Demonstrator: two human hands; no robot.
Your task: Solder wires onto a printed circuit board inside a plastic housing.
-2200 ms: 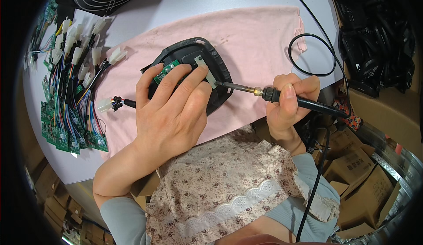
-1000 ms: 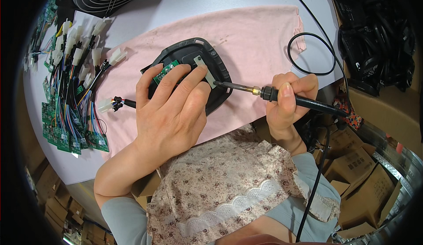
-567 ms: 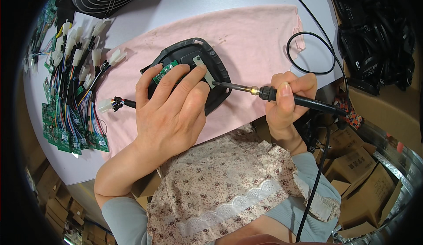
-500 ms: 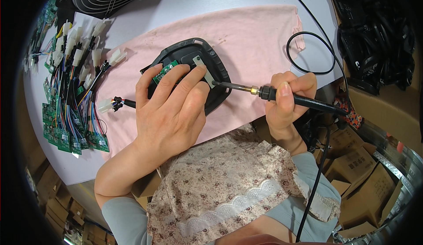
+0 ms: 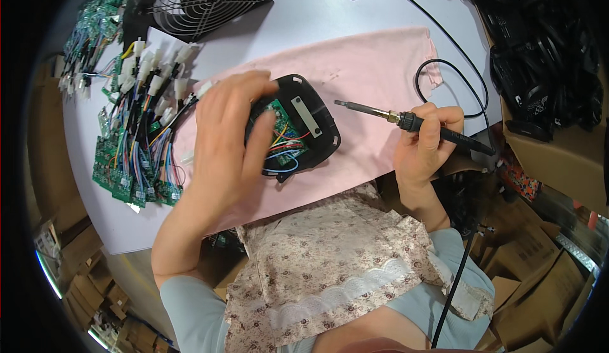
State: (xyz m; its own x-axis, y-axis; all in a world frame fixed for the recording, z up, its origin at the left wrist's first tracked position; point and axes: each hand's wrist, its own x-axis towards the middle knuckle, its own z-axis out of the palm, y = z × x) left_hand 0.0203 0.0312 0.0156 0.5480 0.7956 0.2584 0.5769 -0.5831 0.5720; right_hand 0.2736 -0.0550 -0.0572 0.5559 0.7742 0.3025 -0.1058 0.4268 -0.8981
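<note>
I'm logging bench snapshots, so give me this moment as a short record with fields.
Left hand: at the left edge of a black plastic housing, blurred; contact unclear
Right hand: gripping a black-handled soldering iron, tip just off the housing's right edge
In the housing: green circuit board, thin coloured wires, pale flat strip
Underneath: pink fabric cloth
Farther left: bundled green boards, white plastic connectors

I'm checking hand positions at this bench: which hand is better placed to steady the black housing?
Probably the left hand: it is at the left edge of the black housing, with no visible tool, though blur obscures contact. The right hand grips the soldering iron, which is apart from the housing.
</note>
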